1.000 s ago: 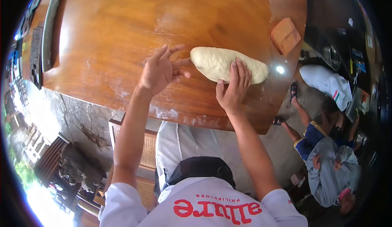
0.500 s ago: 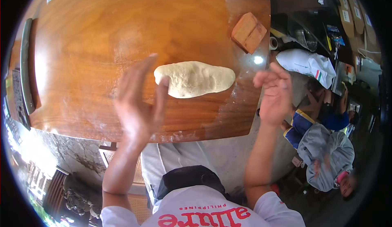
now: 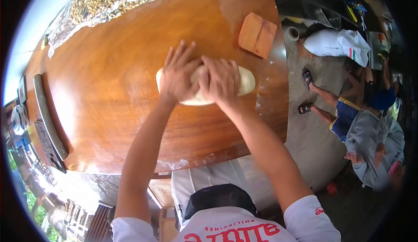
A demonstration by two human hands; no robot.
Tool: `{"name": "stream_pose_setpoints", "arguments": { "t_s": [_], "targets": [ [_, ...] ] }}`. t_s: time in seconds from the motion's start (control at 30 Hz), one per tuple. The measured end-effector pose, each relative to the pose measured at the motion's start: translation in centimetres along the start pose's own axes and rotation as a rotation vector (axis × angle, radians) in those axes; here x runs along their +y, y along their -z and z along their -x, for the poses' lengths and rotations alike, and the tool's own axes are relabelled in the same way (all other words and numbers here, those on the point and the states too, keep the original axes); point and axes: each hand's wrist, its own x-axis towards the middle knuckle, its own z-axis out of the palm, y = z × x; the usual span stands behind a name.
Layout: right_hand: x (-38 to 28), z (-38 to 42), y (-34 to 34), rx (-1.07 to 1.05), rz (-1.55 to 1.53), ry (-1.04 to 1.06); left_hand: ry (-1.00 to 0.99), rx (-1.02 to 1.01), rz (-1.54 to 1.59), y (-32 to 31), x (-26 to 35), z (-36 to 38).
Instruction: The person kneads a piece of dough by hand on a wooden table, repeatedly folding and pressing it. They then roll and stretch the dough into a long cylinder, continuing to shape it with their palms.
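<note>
A pale, elongated lump of dough (image 3: 247, 81) lies crosswise on the wooden table (image 3: 109, 76). My left hand (image 3: 177, 75) rests on the dough's left part, fingers spread and pointing away from me, the fingertips reaching past its far edge. Beside it, my right hand (image 3: 221, 80) presses on the middle and right part of the dough with its fingers somewhat apart. The two hands are close together at the thumbs. Both palms hide much of the dough, whose rounded right end and near edge show.
A wooden block (image 3: 257, 35) sits at the table's right side. Plastic with brown pieces (image 3: 113, 0) covers the far edge. A long grey strip (image 3: 47, 111) lies at left. Right of the table are a paper roll (image 3: 291, 33), a white sack (image 3: 335, 46) and a seated person (image 3: 365, 137).
Both hands have come down from the air beside the dough onto its top. The view has shifted, and more of the table's far edge with the brown pieces shows.
</note>
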Motion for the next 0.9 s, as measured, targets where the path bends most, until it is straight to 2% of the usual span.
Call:
{"name": "stream_pose_setpoints", "arguments": {
  "t_s": [0.07,0.13,0.2,0.23,0.33,0.4,0.5,0.53,0.63,0.7,0.73,0.77,0.8,0.9],
  "targets": [
    [0.3,-2.1,-0.7,-0.134,-0.045,-0.233,-0.021,0.034,-0.045,-0.1,-1.9,-2.3],
    [0.8,-3.3,-1.0,-0.149,-0.016,-0.265,-0.054,0.076,-0.086,0.0,-1.4,-2.9],
    [0.7,-2.5,-0.7,-0.18,0.011,-0.291,0.262,-0.032,0.246,0.5,0.1,-1.7],
    [0.4,-1.8,-0.4,-0.141,-0.025,-0.216,0.307,-0.043,0.147,0.6,1.2,-0.4],
    [-1.1,1.9,1.4,-0.01,-0.071,0.058,0.215,0.168,0.071,-0.4,4.2,5.9],
    [-2.2,6.1,3.1,-0.111,-0.101,0.048,0.204,0.241,0.125,-0.6,7.2,10.0],
    [-4.2,12.0,5.9,-0.209,-0.09,0.019,0.325,0.007,0.138,0.8,12.0,16.5],
    [-4.6,14.1,6.9,-0.317,-0.102,0.001,0.337,-0.071,0.141,1.0,12.9,18.5],
    [-5.7,18.7,9.7,-0.431,-0.195,-0.044,0.37,-0.15,0.263,2.1,14.6,22.4],
    [-6.0,20.6,10.8,-0.514,-0.242,-0.086,0.413,-0.069,0.27,2.8,15.2,21.7],
    [-6.3,21.2,11.2,-0.433,-0.338,-0.094,0.452,0.007,0.266,3.0,15.5,21.3],
    [-6.3,21.2,11.1,-0.345,-0.432,-0.098,0.408,0.006,0.252,1.9,15.1,21.6],
    [-6.5,21.0,10.3,-0.352,-0.434,-0.096,0.415,0.007,0.252,0.3,14.6,21.8],
    [-6.7,21.0,5.0,-0.556,-0.117,0.007,0.335,-0.133,0.02,-5.6,12.2,23.3]
  ]
}}
